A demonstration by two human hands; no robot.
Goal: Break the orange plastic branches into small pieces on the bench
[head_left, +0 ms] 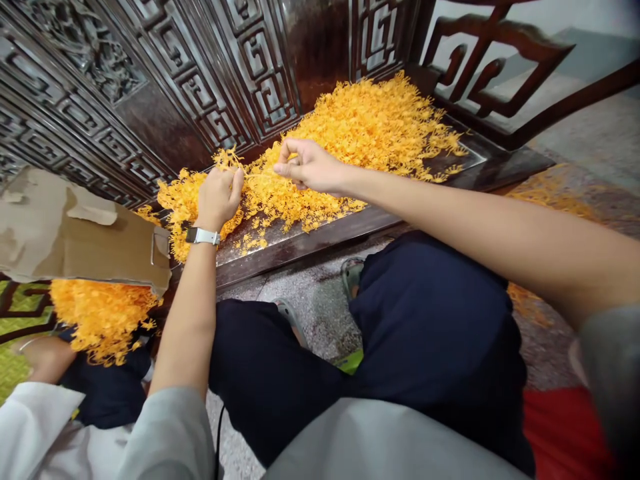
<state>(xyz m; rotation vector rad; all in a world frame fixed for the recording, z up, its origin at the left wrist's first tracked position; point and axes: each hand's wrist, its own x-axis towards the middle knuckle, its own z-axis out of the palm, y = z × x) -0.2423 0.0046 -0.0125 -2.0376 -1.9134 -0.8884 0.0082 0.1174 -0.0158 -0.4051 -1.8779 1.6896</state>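
Note:
A big heap of small orange plastic pieces (370, 127) covers the seat of a dark carved wooden bench (300, 243). My left hand (217, 197), with a white watch on the wrist, is closed on a small bunch of orange pieces (227, 159) above the heap's left part. My right hand (307, 163) hovers just to the right, its thumb and fingers pinched together on what looks like one thin orange piece. A few centimetres separate the two hands.
A torn cardboard box (75, 230) holding more orange pieces (100, 313) stands at the left. Another person's arm (43, 357) shows at the lower left. My dark trousers (425, 333) and grey floor (320, 300) lie below the bench. Carved wood backrest (200, 73) behind.

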